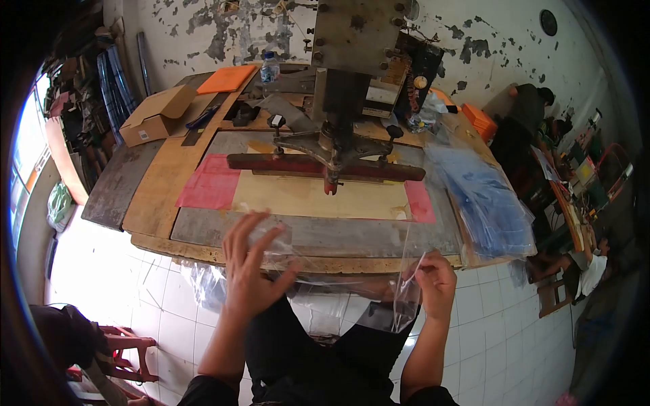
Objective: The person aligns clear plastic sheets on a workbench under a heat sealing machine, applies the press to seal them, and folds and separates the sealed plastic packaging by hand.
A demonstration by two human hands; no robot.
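Note:
A clear plastic sheet point(406, 301) hangs across the table's front edge, above my lap. Its right end is pinched between the thumb and fingers of my right hand point(437, 281). My left hand point(249, 271) is raised at the left part of the sheet with its fingers spread; whether it touches the plastic is hard to make out. Beyond both hands, a pale yellow sheet point(318, 199) with pink pieces point(210, 181) at its ends lies on the grey metal plate point(203, 227). Over it hangs the long red bar point(271, 162) of a press machine point(332, 142).
Bluish plastic sheets point(484, 203) are piled on the right. At the back left are an open cardboard box point(152, 118), orange sheets point(227, 79) and a water bottle point(270, 68). A red stool point(139, 348) stands lower left. Other people point(528, 111) are at the far right.

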